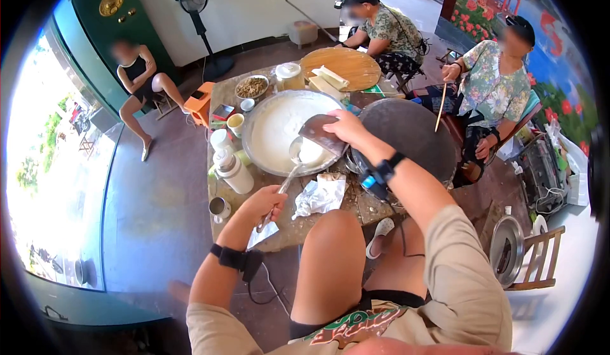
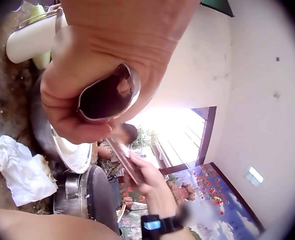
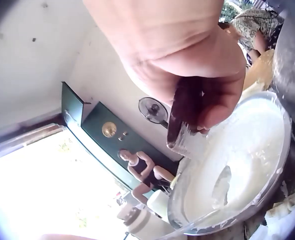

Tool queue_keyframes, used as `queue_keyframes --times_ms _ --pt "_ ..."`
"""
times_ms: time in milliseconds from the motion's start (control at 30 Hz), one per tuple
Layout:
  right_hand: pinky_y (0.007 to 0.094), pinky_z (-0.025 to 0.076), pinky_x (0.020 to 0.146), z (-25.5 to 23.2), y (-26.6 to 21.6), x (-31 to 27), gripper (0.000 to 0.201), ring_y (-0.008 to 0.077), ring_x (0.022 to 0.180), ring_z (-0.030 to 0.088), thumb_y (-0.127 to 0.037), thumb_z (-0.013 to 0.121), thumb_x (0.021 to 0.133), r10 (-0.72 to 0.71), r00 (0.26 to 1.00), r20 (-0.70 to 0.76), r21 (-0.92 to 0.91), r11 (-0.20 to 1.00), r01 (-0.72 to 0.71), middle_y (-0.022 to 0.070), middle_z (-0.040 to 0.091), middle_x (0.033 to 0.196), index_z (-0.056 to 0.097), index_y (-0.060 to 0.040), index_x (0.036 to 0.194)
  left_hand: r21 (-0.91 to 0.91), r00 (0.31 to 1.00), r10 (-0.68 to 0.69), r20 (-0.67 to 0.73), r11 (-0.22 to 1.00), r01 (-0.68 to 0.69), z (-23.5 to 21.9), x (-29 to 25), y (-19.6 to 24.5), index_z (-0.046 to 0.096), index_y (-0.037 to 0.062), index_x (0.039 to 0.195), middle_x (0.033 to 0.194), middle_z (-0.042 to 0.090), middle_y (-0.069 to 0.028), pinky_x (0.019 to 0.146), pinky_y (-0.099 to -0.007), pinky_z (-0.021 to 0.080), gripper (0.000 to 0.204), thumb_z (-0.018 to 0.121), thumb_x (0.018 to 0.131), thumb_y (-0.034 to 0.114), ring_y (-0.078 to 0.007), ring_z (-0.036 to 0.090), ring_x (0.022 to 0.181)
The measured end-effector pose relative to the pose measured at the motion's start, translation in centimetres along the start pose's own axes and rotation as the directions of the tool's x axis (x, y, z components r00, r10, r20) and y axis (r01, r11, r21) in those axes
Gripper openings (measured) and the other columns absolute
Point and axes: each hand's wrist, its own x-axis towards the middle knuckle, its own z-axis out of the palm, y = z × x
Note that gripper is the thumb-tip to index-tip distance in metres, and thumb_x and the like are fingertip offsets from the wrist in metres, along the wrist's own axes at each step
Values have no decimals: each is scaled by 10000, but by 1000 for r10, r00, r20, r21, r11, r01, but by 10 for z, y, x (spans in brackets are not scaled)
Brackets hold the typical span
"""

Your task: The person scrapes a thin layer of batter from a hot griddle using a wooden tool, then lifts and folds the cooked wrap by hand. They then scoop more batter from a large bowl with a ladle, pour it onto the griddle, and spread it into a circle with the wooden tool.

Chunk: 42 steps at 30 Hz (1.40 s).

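A wide metal basin [image 1: 260,140] of white batter stands on the table. The left hand [image 1: 265,204] grips the handle of a ladle [image 1: 293,172], whose bowl lies in the batter near the basin's right side; in the left wrist view the left hand [image 2: 87,90] is curled round the hollow handle end. The right hand [image 1: 348,128] pinches a flat dark scraper [image 1: 323,136] over the basin's right rim. In the right wrist view the right hand [image 3: 207,75] holds the scraper [image 3: 180,120], its edge coated white, above the batter [image 3: 247,150].
A round dark griddle [image 1: 406,142] stands right of the basin. White bottles [image 1: 235,174], a metal cup [image 1: 220,209] and crumpled paper [image 1: 321,195] lie around the near side. Behind are a filling bowl [image 1: 252,87], a lidded jar [image 1: 290,75] and a round board [image 1: 346,66]. Three people sit around.
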Motion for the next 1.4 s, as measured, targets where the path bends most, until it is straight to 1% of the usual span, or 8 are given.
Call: queue_keyframes --times_ms 200,367,600,733,967,1067,1133,1400 --pt "391 526 610 75 20 65 517 290 873 620 -187 679 710 263 963 58 86 960 -267 171 621 1014 539 -46 1188 -36 1000 23 8 999 -23 -7 -5 0 462 51 942 606 452 22 353 -195 348 100 516 877 104 -33 409 422" --pt "388 454 447 88 46 83 283 224 619 589 -158 680 740 382 920 85 278 878 -390 93 612 799 608 -58 995 -31 999 35 -28 999 -36 -13 -5 0 463 21 1074 615 461 9 360 -198 355 217 509 881 110 -39 412 427" --pt "342 379 406 81 74 65 140 185 551 550 -199 653 788 562 808 176 560 618 -551 54 601 727 598 -95 862 -89 998 19 -68 996 -25 -10 -9 22 470 45 880 606 453 -4 373 -229 373 88 525 867 112 -68 427 434" --pt "393 385 542 86 76 43 164 171 624 550 -266 636 811 630 742 229 629 486 -607 22 609 753 580 -136 893 -133 994 -36 -102 991 22 2 -12 40 464 58 830 605 452 1 370 -236 376 85 520 867 109 -67 428 437" --pt "395 436 657 97 59 1 232 206 753 564 -319 565 874 520 784 340 872 138 -470 34 604 905 544 -142 1023 -223 985 -27 -173 975 -13 28 -12 66 431 75 863 608 455 -1 358 -197 331 79 508 869 86 -53 401 425" --pt "432 468 644 102 50 -9 297 252 804 590 -333 515 899 523 784 334 884 113 -453 90 606 944 534 -77 1048 -273 979 -25 -201 961 -31 43 -9 77 417 83 867 610 459 -3 358 -201 336 98 514 864 75 -57 403 425" --pt "472 500 672 109 53 -13 320 263 822 589 -335 533 893 375 873 313 934 47 -355 101 590 967 493 -65 1060 -283 978 -13 -210 958 -48 52 -7 81 411 88 864 616 462 -3 359 -203 337 108 517 862 72 -57 405 429" --pt "451 501 652 118 50 -15 405 244 898 556 -362 575 871 386 915 117 973 138 -183 85 506 1054 365 -121 1119 -401 983 -61 -171 916 -13 74 -1 105 422 92 839 639 462 9 355 -192 325 100 518 863 76 -42 406 448"
